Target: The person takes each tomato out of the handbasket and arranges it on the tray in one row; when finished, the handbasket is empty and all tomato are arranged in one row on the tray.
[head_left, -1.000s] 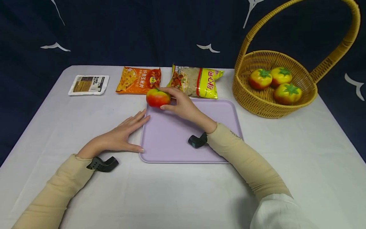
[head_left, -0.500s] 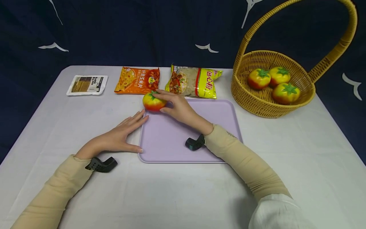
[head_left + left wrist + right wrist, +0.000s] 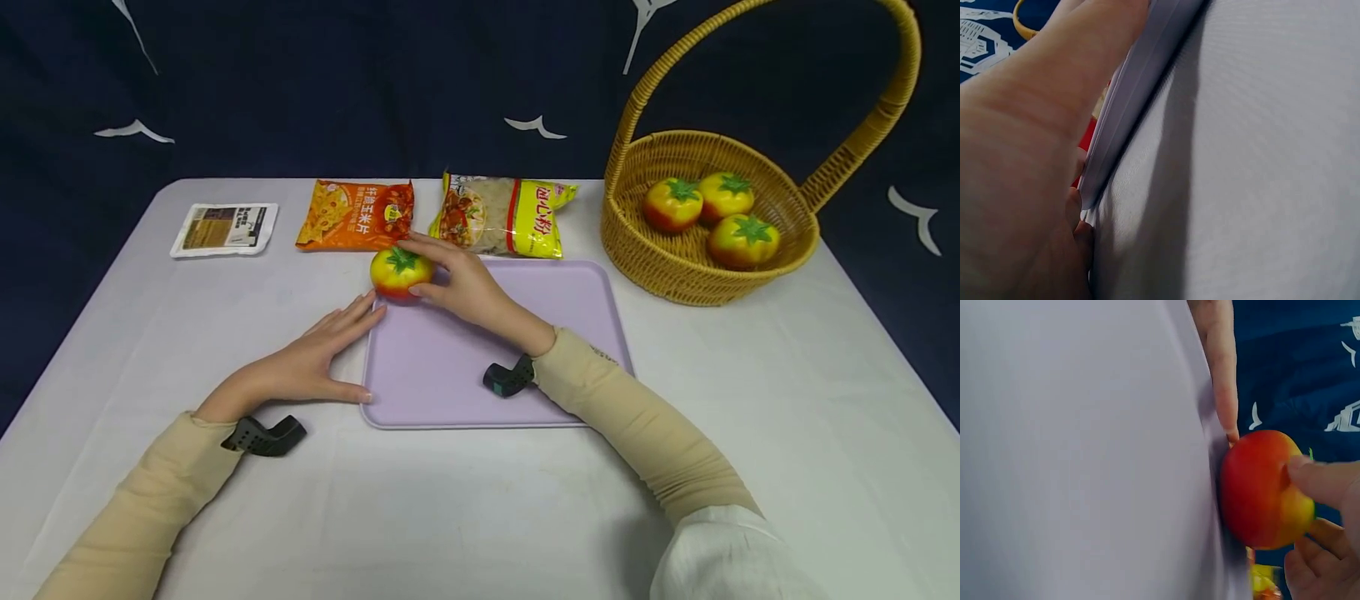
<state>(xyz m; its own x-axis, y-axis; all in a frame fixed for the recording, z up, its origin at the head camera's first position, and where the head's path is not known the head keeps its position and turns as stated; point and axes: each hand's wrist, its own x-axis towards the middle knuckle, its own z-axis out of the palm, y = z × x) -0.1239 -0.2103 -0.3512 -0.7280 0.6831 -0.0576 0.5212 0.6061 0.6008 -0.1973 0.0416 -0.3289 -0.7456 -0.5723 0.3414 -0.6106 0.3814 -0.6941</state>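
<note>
A red-and-yellow toy tomato (image 3: 392,273) with a green leafy top sits at the far left corner of the lilac tray (image 3: 480,367). My right hand (image 3: 471,287) holds it from the right, thumb on the near side and fingers over the far side. In the right wrist view the thumb presses against the tomato (image 3: 1260,494), close to the tray's surface. Spread out at the tray's left edge is my left hand (image 3: 307,362), its thumb and fingertips touching the rim. The left wrist view shows that hand (image 3: 1029,150) along the tray's side (image 3: 1129,94).
A wicker basket (image 3: 660,283) with a tall handle holds 3 similar tomatoes (image 3: 742,242) at the far right. Behind the tray lie an orange snack bag (image 3: 352,217) and a yellow-ended noodle bag (image 3: 498,215). A flat white packet (image 3: 225,229) rests at the far left.
The right hand has brought the tomato slightly left and nearer, down to the tray's corner, and its green top has turned up into view. The left hand keeps its place at the tray's edge.
</note>
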